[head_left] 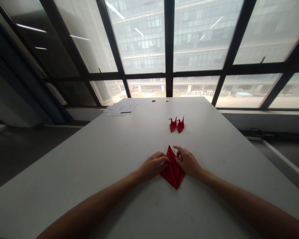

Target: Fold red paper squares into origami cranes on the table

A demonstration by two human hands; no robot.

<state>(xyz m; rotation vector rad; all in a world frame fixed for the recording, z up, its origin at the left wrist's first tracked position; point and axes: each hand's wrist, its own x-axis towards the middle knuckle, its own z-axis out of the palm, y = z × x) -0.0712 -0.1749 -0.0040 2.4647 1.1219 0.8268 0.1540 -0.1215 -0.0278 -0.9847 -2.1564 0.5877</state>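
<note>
A sheet of red origami paper, folded into a pointed diamond with creases down its middle, lies on the white table in front of me. My left hand is on its left side, fingers curled and closed at the paper's edge. From the right, my right hand grips the other side with thumb and bent fingers, while its index finger stretches out near the top point. Parts of both side corners are hidden under my hands. Beyond them stand two finished red paper cranes, a left crane and a right crane, side by side.
Loose white papers with a dark pen on them lie at the table's far left. Two small dark round spots are near the far edge of the white table. Large framed windows rise behind it, and a blue curtain hangs at left.
</note>
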